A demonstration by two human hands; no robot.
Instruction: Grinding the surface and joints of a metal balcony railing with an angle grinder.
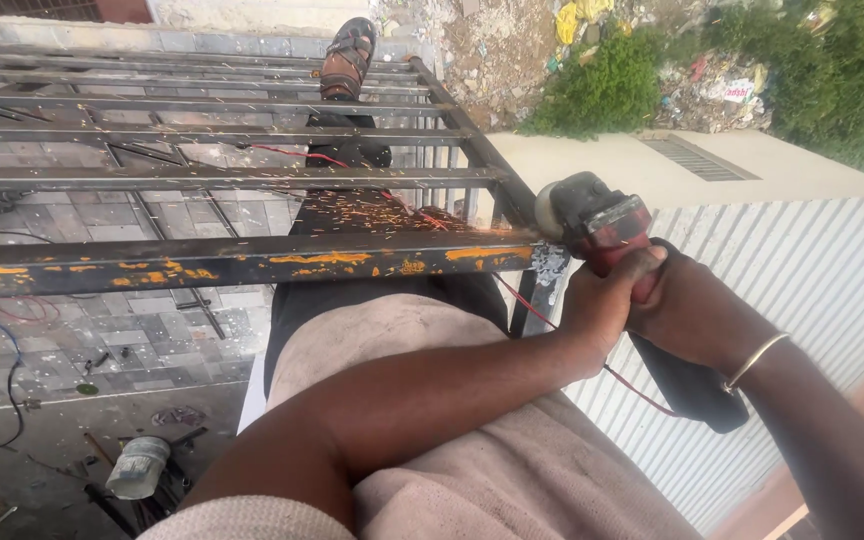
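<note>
Head view, looking down from a raised perch. Both hands are wrapped around a red angle grinder [597, 222]. Left hand [602, 300] is closed around the body just behind the head, fingers curled over the top. Right hand [687, 310] is closed around the rear of the body, a thin bangle [752, 360] at that wrist. Neither hand shows any slack in the grip.

Grinder's disc end sits against the right end of a dark steel bar [242, 262] with patchy orange paint; the bar belongs to a welded metal grille [202, 135]. Orange sparks [372, 212] spray leftward from the contact point across the person's dark trousers. A red cable [642, 395] trails down from the tool below the hands.

Handling, as judged: the grinder looks compact but dense, rigid casing, and likely to kick and vibrate at the disc, so a two-handed hold on the body, well back from the disc, suits it. The bar looks stiff and heavy, not something that yields.

Position: tool lies directly in the hands, forward and left of the wrists, disc touching the bar. A sandalled foot [347, 55] rests on the grille farther out.
</note>
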